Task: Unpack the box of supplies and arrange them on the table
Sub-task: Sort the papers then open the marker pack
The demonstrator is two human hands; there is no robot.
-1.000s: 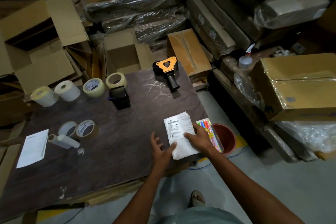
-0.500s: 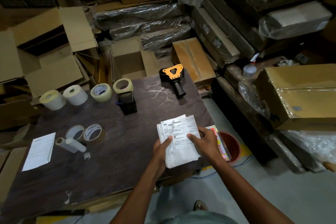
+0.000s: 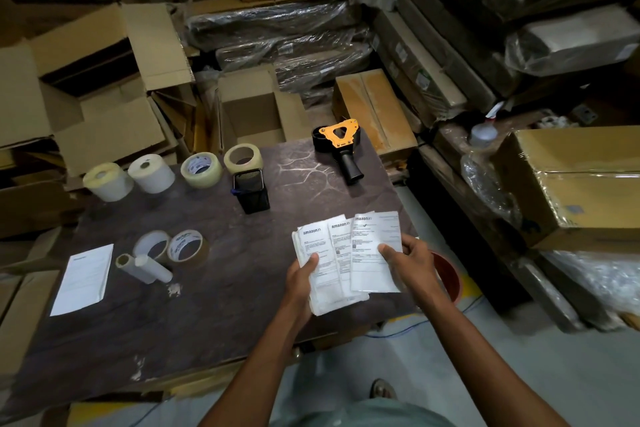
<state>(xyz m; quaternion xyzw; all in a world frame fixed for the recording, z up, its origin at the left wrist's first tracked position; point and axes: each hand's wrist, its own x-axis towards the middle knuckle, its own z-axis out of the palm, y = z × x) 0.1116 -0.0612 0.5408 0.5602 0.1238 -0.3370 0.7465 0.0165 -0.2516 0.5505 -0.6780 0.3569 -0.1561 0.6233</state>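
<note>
A stack of white printed slips is fanned out above the right front of the dark table. My left hand grips the stack's left edge with the thumb on top. My right hand pinches the rightmost slip. Four tape and label rolls line the table's back left. Beside them stand a black mesh holder and an orange tape dispenser. Two more tape rolls, a small white roll and a white sheet lie at the left.
An open cardboard box stands behind the table, with more open boxes to the left. Wrapped packages and cartons are stacked at the back and right. A red-brown pot sits on the floor by the table's right edge.
Both hands have lifted the slips off the table and spread them into a fan. The coloured pack that lay beside them is now hidden behind my right hand.
</note>
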